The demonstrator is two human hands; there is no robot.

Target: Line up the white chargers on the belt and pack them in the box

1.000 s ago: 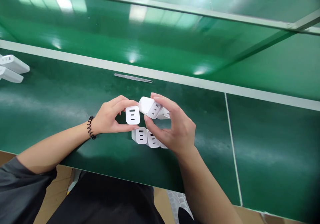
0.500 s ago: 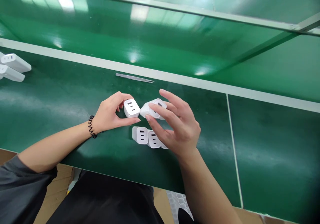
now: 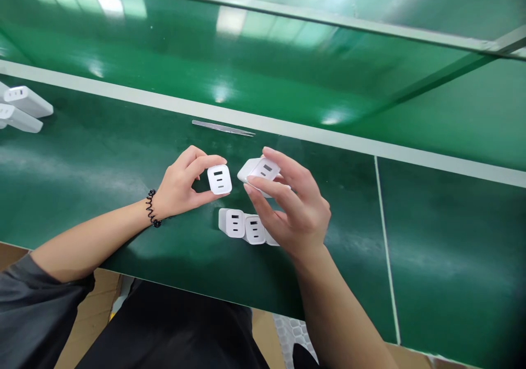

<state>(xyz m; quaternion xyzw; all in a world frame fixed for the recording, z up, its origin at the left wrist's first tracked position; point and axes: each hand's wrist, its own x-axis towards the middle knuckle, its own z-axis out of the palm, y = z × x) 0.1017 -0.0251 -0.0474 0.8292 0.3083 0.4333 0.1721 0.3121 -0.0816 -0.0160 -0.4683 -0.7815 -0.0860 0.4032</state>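
Observation:
A white USB charger (image 3: 219,180) is pinched between the thumb and fingers of my left hand (image 3: 178,188), its port face turned up towards me. Just to the right, my right hand (image 3: 302,207) has its fingers around another white charger (image 3: 251,167), which is tilted, with its ports partly covered by a finger. A further white edge shows behind those fingers, too hidden to make out. Below the hands, a row of similar chargers (image 3: 235,224) stands on the green table, ports up, the rightmost partly hidden by my right hand.
Metal tweezers (image 3: 223,128) lie beyond my hands, close to the pale strip at the back of the green table (image 3: 102,138). Several larger white charger-like blocks (image 3: 28,101) sit at the far left. A green panel (image 3: 172,56) rises behind the table.
The charger in my left hand has turned to face me more squarely, with the fingers closing over its top edge. The right-hand charger has tilted and shifted slightly right, away from the left one.

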